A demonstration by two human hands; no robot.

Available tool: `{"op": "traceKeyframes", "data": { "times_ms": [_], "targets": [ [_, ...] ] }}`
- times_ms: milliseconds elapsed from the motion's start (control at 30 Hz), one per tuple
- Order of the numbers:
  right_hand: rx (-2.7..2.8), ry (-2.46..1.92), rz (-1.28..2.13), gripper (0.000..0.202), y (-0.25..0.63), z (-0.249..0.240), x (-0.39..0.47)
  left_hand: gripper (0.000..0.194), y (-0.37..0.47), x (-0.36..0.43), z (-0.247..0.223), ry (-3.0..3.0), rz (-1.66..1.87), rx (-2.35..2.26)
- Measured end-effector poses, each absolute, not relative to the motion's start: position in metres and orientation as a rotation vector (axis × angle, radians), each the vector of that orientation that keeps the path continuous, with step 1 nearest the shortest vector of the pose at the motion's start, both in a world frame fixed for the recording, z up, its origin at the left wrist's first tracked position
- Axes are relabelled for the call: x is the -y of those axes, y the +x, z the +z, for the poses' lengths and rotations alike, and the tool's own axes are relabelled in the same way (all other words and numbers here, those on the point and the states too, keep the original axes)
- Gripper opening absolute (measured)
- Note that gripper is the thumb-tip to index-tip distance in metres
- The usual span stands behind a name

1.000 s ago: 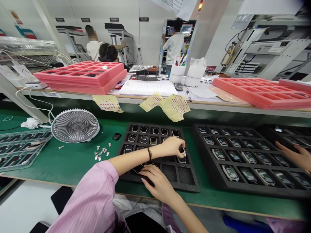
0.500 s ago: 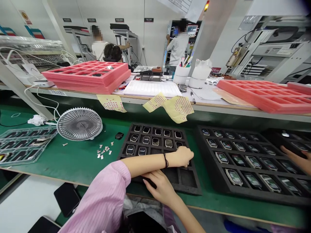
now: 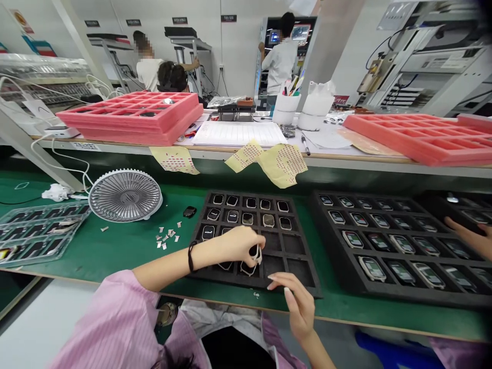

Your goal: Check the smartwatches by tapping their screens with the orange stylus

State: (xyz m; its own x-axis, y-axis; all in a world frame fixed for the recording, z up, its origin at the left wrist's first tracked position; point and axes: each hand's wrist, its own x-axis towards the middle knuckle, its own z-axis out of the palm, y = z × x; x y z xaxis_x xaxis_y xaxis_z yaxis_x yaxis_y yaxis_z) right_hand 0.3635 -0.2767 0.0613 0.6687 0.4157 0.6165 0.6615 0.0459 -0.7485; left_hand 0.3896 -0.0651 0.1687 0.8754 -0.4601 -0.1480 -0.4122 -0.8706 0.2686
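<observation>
Got watch [image 3: 254, 250] pinched by edges in my left hand [image 3: 239, 245], probably keeps prints off screen. It's tilted, over front half of black foam tray [image 3: 295, 245]. Other watches [image 3: 208, 233] each sit in own slot, guess so they don't knock together. My right hand [image 3: 302, 307] holding nothing, fingers loosely bent at tray's front edge, maybe just out of way.

Black tray [image 3: 294, 245], seemingly silver-rimmed watch [image 3: 259, 254]
</observation>
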Motion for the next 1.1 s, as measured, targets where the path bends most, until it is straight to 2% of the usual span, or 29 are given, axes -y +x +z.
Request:
{"op": "traceKeyframes", "data": {
  "times_ms": [167,300,533,700,833,933,1000,1100],
  "targets": [
    [0.867,-1.574,-0.268,0.03,0.363,0.065,0.268,0.028,0.375,0.066,0.159,2.823,-0.451,0.98],
    [0.871,-1.551,-0.279,0.031,0.358,0.067,0.262,0.021,0.378,0.064,0.161,2.787,-0.468,1.01],
    [0.757,-1.571,-0.241,0.027,0.352,0.063,0.256,0.032,0.373,0.068,0.143,2.865,-0.319,1.05],
    [0.401,-1.536,-0.037,0.023,0.357,0.071,0.25,0.043,0.374,0.051,0.136,2.669,-0.352,0.856],
    [0.307,-1.424,0.122,0.032,0.368,0.08,0.237,0.055,0.357,0.038,0.141,2.506,-0.113,0.609],
    [0.463,-1.4,0.345,0.049,0.372,0.084,0.215,0.045,0.335,0.036,0.148,2.517,0.097,0.441],
    [0.577,-1.38,0.466,0.052,0.37,0.084,0.196,0.04,0.321,0.036,0.151,2.582,0.172,0.369],
    [0.644,-1.402,0.499,0.052,0.366,0.081,0.167,0.045,0.306,0.035,0.149,2.702,0.245,0.306]
  ]
}}
